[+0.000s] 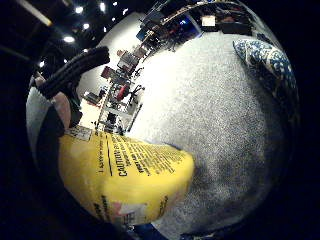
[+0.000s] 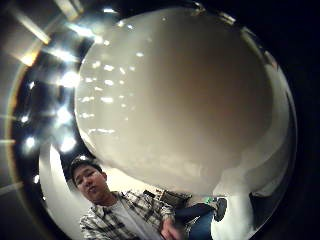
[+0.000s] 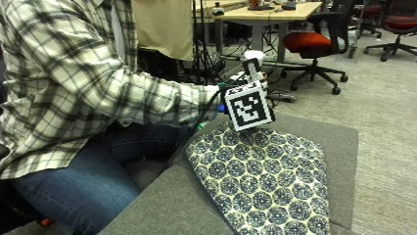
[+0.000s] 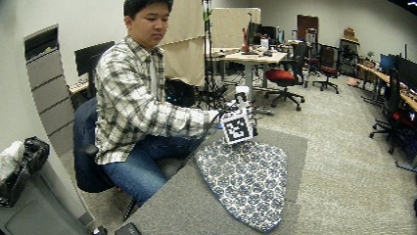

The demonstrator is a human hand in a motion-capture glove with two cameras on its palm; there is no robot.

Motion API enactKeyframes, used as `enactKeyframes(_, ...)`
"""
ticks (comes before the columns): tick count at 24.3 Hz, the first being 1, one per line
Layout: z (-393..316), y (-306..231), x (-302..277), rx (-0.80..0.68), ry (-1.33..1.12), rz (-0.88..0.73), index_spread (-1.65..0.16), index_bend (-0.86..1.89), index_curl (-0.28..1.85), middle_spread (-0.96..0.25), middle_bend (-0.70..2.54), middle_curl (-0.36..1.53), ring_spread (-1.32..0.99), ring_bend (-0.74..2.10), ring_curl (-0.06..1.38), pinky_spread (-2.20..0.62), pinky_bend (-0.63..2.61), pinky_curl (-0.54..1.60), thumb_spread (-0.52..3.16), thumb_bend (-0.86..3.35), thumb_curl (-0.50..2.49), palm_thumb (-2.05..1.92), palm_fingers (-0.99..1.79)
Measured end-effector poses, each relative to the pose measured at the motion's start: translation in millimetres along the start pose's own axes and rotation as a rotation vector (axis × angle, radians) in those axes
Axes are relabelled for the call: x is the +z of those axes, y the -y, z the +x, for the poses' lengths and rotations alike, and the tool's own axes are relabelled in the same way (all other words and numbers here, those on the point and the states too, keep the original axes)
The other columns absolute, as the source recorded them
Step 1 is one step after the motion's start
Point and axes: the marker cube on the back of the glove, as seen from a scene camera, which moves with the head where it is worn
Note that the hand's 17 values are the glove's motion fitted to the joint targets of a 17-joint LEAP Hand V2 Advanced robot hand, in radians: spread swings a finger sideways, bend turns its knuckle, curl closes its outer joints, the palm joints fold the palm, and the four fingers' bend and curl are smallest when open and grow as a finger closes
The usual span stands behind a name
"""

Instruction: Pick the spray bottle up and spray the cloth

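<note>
Spray bottle, glossy yellow plastic, gripped by right hand above patterned cloth.

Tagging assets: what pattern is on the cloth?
The cloth is white with dark blue round floral medallions; it shows best in the outside view.

The room is an open office with grey carpet floor filling the right half of the wide outside view, and a pale plain wall at the upper left. A light wooden desk stands at the top centre of the outside view with a red-seated office chair beside it, a second red chair at the upper right, and a beige partition panel at the upper left. Grey cabinet drawers line the left wall, and a dark doorway shows at the far end.
</note>
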Motion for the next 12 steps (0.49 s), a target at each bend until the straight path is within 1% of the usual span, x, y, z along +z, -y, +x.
enactKeyframes(4, 0.3, -0.2, 0.2, 0.010, -0.023, -0.038, -0.27, 0.14, 0.52, -0.13, 0.39, 0.51, -0.18, 0.44, 0.46, -0.13, 0.45, 0.37, 0.22, -0.03, 0.78, 1.06, 1.13)
enactKeyframes(9, -1.3, -4.8, -5.2, 0.016, -0.085, -0.116, -0.27, 0.08, 0.48, -0.12, 0.34, 0.50, -0.17, 0.43, 0.46, -0.06, 0.42, 0.37, 0.35, -0.04, 0.76, 1.05, 0.92)
enactKeyframes(10, -1.7, -5.8, -6.9, 0.019, -0.092, -0.129, -0.28, 0.06, 0.46, -0.12, 0.33, 0.49, -0.17, 0.43, 0.46, -0.03, 0.41, 0.38, 0.41, -0.04, 0.76, 1.03, 0.86)
enactKeyframes(12, -3.5, -8.3, -10.6, 0.021, -0.106, -0.155, -0.31, -0.02, 0.42, -0.12, 0.30, 0.48, -0.15, 0.41, 0.47, 0.02, 0.43, 0.39, 0.48, -0.05, 0.74, 0.99, 0.55)
